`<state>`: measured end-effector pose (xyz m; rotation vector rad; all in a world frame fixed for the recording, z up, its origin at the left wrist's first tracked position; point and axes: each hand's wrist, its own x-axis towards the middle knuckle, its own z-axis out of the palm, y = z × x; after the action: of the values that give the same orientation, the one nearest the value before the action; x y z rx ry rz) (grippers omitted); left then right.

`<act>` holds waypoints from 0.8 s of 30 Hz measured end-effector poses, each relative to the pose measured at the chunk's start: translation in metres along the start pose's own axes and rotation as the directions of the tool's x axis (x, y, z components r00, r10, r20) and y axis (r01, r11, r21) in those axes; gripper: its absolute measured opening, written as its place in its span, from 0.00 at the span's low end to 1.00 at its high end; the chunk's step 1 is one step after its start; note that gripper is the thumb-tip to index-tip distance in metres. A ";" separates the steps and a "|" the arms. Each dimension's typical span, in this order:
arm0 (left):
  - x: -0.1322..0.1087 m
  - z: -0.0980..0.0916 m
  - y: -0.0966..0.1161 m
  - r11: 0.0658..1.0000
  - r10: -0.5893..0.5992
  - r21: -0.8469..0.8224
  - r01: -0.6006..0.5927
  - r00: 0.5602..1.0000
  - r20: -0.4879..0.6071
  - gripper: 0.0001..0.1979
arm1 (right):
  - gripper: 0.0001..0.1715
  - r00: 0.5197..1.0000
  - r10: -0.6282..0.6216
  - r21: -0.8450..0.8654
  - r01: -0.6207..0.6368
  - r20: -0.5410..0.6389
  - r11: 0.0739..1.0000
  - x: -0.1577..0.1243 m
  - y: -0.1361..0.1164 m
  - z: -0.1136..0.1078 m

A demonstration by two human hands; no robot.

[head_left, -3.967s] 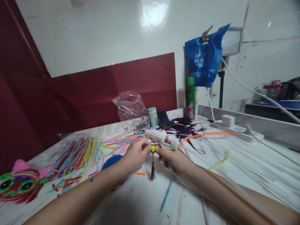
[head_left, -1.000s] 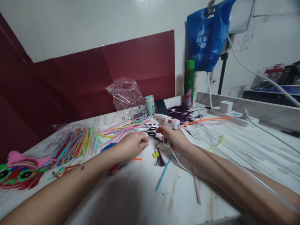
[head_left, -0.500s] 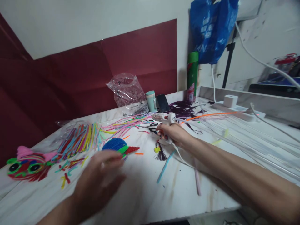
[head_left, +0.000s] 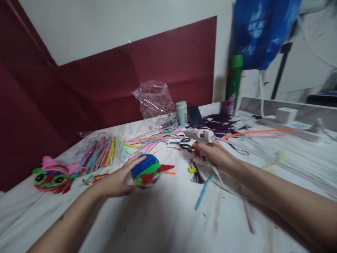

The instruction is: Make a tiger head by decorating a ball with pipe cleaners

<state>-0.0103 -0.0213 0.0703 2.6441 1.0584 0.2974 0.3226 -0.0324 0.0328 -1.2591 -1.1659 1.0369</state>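
My left hand (head_left: 117, 179) is cupped round a ball-shaped craft (head_left: 146, 171) wound in blue, green and red strips with a red pointed tip, resting on the white table (head_left: 163, 221). My right hand (head_left: 217, 156) grips the handle of a white hot glue gun (head_left: 200, 135), nozzle pointing left, its cord trailing toward me. A small yellow bead with a dark tassel (head_left: 194, 173) lies on the table between the two hands.
Colourful strips (head_left: 105, 151) are heaped at the back left beside a red and green mask-like craft (head_left: 51, 177). Black scissors (head_left: 184, 143), a crumpled plastic bag (head_left: 156, 102), a teal cup (head_left: 181, 113), a phone (head_left: 195, 116), a green spray can (head_left: 233, 84) and long clear sticks (head_left: 289, 151) crowd the back and right.
My left hand let go of the yellow tassel piece, swung left and back, and closed round the striped ball. My right hand kept the glue gun and lowered it toward the table.
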 end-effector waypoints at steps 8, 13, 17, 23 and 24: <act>0.035 0.045 0.002 0.992 -0.112 -0.095 0.084 0.928 -0.355 0.44 | 0.20 0.988 -0.157 -0.146 0.154 -0.010 0.977 -0.030 -0.019 0.010; 0.037 0.071 -0.008 0.996 -0.075 -0.087 0.029 0.800 -0.595 0.44 | 0.20 0.962 -0.216 -0.256 0.254 0.167 0.933 -0.048 -0.022 0.016; 0.036 0.087 -0.017 0.997 -0.073 -0.075 0.028 0.710 -0.701 0.44 | 0.16 0.942 -0.175 -0.358 0.274 0.285 0.892 -0.055 -0.015 0.022; 0.037 0.085 -0.014 0.999 -0.025 0.005 0.042 0.689 -0.724 0.43 | 0.14 0.904 -0.238 -0.368 0.369 0.356 0.853 -0.059 -0.001 0.031; 0.036 0.084 -0.015 0.999 -0.012 0.017 0.035 0.697 -0.717 0.43 | 0.14 0.902 -0.246 -0.377 0.379 0.356 0.845 -0.059 0.000 0.032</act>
<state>0.0303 -0.0005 -0.0107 2.5555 1.2919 1.4162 0.2827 -0.0864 0.0277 -1.2134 -1.8551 0.7460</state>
